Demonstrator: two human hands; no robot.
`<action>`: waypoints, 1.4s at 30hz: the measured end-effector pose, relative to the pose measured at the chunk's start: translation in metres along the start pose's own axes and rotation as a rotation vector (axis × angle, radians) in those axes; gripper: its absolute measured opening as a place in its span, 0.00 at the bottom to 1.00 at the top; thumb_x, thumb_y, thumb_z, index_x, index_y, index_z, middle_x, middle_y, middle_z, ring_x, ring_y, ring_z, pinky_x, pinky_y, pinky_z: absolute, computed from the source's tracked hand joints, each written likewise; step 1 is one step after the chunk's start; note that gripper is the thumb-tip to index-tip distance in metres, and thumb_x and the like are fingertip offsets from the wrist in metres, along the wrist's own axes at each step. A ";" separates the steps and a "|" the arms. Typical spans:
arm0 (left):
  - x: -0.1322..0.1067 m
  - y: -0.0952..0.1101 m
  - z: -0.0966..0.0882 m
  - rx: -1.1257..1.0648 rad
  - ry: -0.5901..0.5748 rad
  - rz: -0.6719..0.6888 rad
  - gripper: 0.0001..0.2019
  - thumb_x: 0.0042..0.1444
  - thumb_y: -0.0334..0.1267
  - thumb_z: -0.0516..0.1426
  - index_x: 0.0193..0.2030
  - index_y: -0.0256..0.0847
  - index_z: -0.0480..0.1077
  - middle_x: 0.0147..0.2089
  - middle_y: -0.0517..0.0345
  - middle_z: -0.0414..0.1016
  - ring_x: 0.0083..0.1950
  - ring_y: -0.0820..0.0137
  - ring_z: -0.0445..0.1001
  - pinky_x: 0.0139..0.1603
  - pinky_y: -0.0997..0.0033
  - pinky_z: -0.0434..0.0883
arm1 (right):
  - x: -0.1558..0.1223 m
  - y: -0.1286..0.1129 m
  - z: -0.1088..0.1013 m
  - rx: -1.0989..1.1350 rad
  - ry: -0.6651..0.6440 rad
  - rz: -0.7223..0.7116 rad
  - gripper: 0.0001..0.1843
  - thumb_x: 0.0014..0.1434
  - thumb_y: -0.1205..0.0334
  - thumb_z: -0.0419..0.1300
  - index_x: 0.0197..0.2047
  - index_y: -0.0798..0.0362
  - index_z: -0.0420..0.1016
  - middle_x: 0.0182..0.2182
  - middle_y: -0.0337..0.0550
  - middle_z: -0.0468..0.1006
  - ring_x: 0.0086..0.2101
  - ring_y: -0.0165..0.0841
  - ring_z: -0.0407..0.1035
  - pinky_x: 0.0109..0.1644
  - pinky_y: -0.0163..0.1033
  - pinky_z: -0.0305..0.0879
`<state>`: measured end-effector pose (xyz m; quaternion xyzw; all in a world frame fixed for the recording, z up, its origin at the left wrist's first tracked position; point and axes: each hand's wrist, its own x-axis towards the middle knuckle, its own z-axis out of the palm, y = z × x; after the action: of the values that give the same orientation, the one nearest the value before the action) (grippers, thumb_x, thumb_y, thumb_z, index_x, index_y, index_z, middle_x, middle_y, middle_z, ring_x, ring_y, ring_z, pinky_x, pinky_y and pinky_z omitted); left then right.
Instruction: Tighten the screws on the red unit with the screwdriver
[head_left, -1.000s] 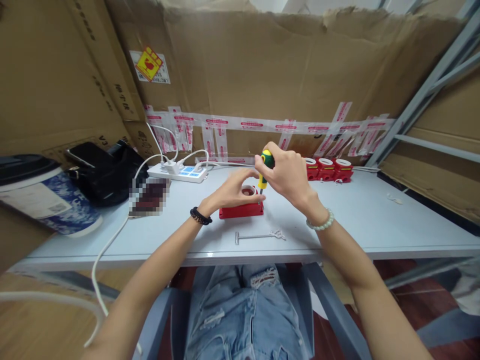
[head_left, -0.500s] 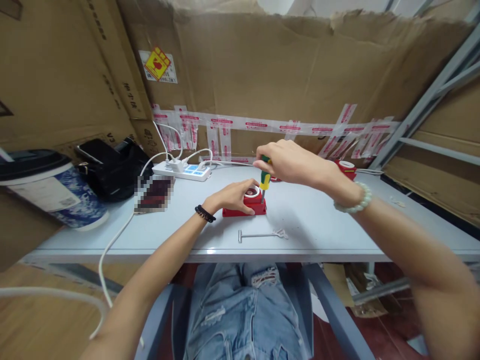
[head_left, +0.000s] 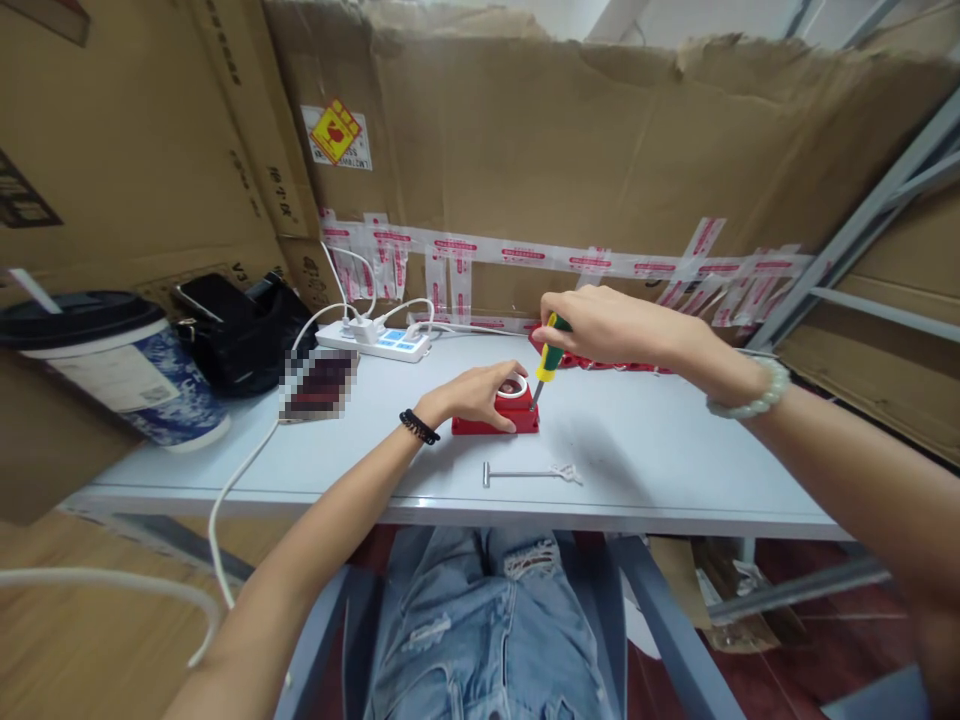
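On the white table [head_left: 420,450] sits a small red box-shaped device [head_left: 487,425] with a white ring on its top. My left hand [head_left: 480,395] is closed around its left and top, thumb along the near side. My right hand [head_left: 589,322] grips a screwdriver [head_left: 551,358] with a green and yellow handle. The screwdriver leans, its metal tip at the device's right end; whether the tip touches a screw is too small to tell. Nearer the table's front edge lies a thin metal T-shaped rod [head_left: 525,474] with a whitish piece at its right end.
A white power strip [head_left: 394,343] with plugged-in cables stands at the back left. Beside it are a blurred flat object [head_left: 321,385], a black bag [head_left: 244,335] and a large lidded cup [head_left: 127,370]. More red items [head_left: 600,365] lie behind my right hand. Cardboard [head_left: 570,140] walls the back.
My right hand has shifted slightly right, and the screwdriver has gone from nearly upright to tilted, its handle leaning right. My left hand keeps its hold on the red device. The view has shifted a little.
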<state>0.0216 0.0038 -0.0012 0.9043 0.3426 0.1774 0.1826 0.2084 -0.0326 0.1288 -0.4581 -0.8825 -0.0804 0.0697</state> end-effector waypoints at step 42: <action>0.001 -0.009 0.003 -0.039 0.024 0.009 0.35 0.38 0.45 0.67 0.54 0.46 0.60 0.51 0.51 0.72 0.48 0.59 0.75 0.48 0.60 0.69 | -0.003 -0.004 0.010 0.231 0.140 0.063 0.10 0.53 0.61 0.60 0.38 0.50 0.63 0.28 0.40 0.71 0.28 0.34 0.65 0.31 0.41 0.61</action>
<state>0.0191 0.0103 -0.0077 0.8999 0.3374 0.1956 0.1951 0.2069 -0.0353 0.1179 -0.4678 -0.8641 -0.0077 0.1857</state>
